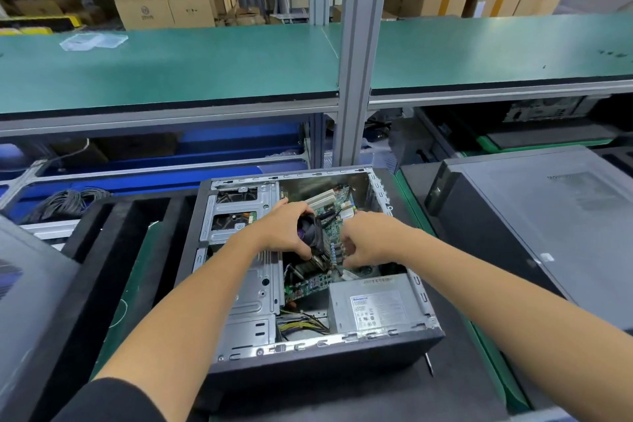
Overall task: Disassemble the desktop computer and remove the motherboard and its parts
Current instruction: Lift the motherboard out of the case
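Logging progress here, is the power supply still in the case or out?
In. The power supply sits in the near right corner of the open case, its yellow cables beside it.

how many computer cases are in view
3: the open case under the hands, a closed case to its right, and one lying under the green shelf far right. More may be hidden.

One open computer case [318,349] lies on the bench, with one green circuit board [337,212], one cooling fan [310,233] and one grey power supply box [375,305] inside. Two hands reach into it, the left hand [284,229] and the right hand [368,243]. One closed computer tower [534,226] lies beside it, and one clear plastic bag [92,41] lies on the green shelf [205,68].
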Demonstrator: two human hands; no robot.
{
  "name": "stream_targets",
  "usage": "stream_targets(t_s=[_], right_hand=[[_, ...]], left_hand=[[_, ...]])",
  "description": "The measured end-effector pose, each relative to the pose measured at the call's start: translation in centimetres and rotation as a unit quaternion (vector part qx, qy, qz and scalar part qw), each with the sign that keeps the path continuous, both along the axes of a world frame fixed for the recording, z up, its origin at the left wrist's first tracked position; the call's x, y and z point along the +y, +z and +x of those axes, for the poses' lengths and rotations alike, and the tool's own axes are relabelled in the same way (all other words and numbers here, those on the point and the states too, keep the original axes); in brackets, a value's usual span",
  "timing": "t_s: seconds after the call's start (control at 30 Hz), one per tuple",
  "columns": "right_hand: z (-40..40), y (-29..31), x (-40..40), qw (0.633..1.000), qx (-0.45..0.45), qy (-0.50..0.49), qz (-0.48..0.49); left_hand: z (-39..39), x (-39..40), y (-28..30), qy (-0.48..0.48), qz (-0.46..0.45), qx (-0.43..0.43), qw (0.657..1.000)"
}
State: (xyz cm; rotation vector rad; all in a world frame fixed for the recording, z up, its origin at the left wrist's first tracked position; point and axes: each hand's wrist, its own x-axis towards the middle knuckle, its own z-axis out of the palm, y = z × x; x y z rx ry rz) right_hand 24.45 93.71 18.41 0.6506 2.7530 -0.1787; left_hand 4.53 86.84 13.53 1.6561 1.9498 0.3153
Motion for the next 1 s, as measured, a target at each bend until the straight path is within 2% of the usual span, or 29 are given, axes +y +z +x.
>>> stream_targets(t_s=[0.1, 0.3, 0.37, 0.53, 0.67, 0.83, 1.0], right_hand=[[-0.5, -0.4, -1.1, 0.998, -0.020, 0.046, 0.035], [-0.9, -1.0, -2.1, 0.997, -0.016, 0.062, 0.053], [-0.9, -1.3, -2.5, 0.997, -0.021, 0.046, 0.050], [-1.0, -0.9, -2.5, 0.998, 0.008, -0.042, -0.040], [0.3, 1.1, -1.0, 0.994, 0.006, -0.096, -0.047], [1.6, 2.8, 0.9, 0.985, 0.003, -0.160, 0.067], [1.4, 2.3, 1.8, 0.983, 0.006, -0.144, 0.116]], left_hand=[[0.1, -0.1, 0.1, 0.002, -0.002, 0.004, 1.000], [0.4, -0.2, 0.3, 0.009, 0.009, 0.011, 1.000], [0.5, -0.3, 0.3, 0.012, 0.014, 0.011, 1.000], [0.5, -0.3, 0.3, 0.015, 0.014, 0.008, 1.000], [0.5, -0.3, 0.2, 0.014, 0.007, 0.003, 1.000], [0.6, -0.3, 0.4, 0.011, 0.007, 0.005, 1.000], [0.7, -0.2, 0.7, 0.008, 0.007, 0.011, 1.000]])
